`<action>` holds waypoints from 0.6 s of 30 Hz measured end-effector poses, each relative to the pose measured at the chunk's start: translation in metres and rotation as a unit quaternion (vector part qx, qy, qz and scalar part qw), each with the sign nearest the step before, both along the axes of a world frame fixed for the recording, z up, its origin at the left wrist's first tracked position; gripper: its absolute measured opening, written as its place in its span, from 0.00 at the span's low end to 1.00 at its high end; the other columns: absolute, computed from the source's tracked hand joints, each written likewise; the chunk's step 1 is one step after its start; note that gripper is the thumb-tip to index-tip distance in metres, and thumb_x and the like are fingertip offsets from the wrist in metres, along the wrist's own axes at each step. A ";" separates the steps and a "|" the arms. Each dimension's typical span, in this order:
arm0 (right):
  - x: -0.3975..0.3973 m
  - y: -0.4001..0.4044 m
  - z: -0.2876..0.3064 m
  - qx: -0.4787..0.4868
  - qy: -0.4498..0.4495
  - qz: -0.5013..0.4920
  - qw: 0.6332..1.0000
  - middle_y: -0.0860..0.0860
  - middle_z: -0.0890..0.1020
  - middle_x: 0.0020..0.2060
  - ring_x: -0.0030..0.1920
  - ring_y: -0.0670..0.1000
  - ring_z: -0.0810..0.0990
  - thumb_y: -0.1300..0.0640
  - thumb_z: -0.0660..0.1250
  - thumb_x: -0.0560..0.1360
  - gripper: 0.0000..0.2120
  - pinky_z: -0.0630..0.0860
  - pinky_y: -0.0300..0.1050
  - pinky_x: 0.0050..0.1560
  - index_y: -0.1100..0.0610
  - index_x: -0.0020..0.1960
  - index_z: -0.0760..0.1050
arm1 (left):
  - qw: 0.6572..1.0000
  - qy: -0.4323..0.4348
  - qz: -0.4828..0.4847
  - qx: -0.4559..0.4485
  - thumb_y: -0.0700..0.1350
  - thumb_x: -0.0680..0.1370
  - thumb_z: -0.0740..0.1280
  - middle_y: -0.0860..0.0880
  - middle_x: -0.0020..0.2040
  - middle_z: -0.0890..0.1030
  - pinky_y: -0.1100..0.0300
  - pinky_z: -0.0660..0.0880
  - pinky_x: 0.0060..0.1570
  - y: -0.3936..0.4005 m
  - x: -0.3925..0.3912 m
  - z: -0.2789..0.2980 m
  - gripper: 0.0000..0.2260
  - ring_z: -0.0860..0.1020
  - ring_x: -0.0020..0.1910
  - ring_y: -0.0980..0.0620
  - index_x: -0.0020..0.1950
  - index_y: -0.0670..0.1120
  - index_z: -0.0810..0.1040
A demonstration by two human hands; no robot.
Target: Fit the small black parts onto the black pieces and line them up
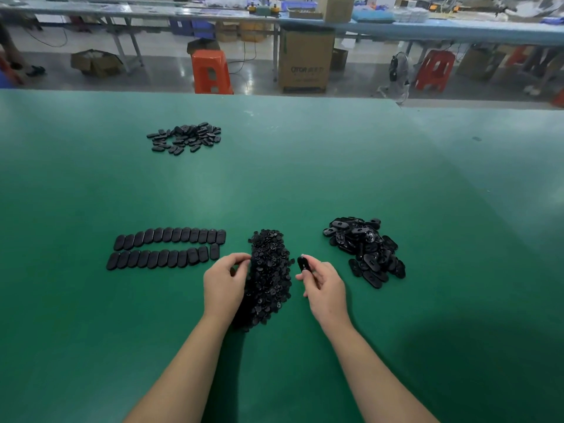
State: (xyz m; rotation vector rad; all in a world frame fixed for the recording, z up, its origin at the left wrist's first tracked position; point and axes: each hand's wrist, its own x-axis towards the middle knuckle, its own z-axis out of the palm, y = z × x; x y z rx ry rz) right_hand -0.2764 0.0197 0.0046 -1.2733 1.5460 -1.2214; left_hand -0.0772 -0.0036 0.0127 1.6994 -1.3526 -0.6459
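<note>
On the green surface (pixel 305 184), near its front edge, a long heap of small black parts (pixel 268 276) lies between the person's two hands. Left hand (pixel 224 283): fingers curled, thumb and fingertips at the left edge of the heap; whether they pinch a part cannot be told. Right hand (pixel 325 286): fingers curled round one oval black piece (pixel 303 264), held upright just right of the heap and clear of the surface. Right of that hand lies a loose pile of oval black pieces (pixel 364 250), several showing a central hole. Left of the heap, two rows of oval pieces (pixel 166 248) lie side by side, each piece touching or nearly touching its neighbour, the rear row slightly longer than the front one. Farther back on the left, well apart from the rest, sits a smaller scatter of black pieces (pixel 185 137). Beyond the surface stand an orange stool (pixel 210 71) and a cardboard box (pixel 305 61) on the floor.
</note>
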 end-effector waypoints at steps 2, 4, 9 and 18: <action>0.000 -0.001 -0.003 -0.003 0.017 0.003 1.000 0.50 0.81 0.48 0.45 0.40 0.83 0.65 0.65 0.81 0.16 0.77 0.32 0.44 0.52 0.65 0.79 | 0.998 0.060 -0.010 0.018 0.43 0.78 0.71 0.57 0.33 0.82 0.69 0.66 0.27 0.002 -0.015 0.003 0.07 0.72 0.25 0.60 0.47 0.55 0.85; 0.000 -0.002 -0.003 0.004 0.016 0.003 1.000 0.50 0.82 0.49 0.47 0.40 0.84 0.65 0.67 0.80 0.16 0.76 0.29 0.49 0.51 0.64 0.79 | 0.990 0.135 -0.015 0.027 0.42 0.78 0.71 0.57 0.36 0.84 0.66 0.73 0.34 0.002 -0.029 0.008 0.08 0.78 0.31 0.59 0.45 0.57 0.85; 0.000 -0.003 -0.002 0.007 0.007 -0.001 1.000 0.50 0.83 0.50 0.47 0.42 0.85 0.66 0.69 0.78 0.14 0.76 0.29 0.50 0.47 0.54 0.79 | 0.962 0.264 -0.019 0.063 0.39 0.76 0.73 0.56 0.36 0.84 0.69 0.72 0.33 -0.002 -0.050 0.019 0.06 0.77 0.30 0.61 0.47 0.51 0.84; 0.001 -0.002 0.002 0.030 -0.036 -0.005 0.999 0.49 0.86 0.35 0.36 0.44 0.83 0.60 0.68 0.80 0.06 0.77 0.37 0.35 0.52 0.55 0.81 | 0.947 0.298 -0.036 0.117 0.38 0.76 0.73 0.51 0.32 0.80 0.66 0.66 0.23 -0.001 -0.061 0.023 0.05 0.69 0.24 0.57 0.43 0.47 0.84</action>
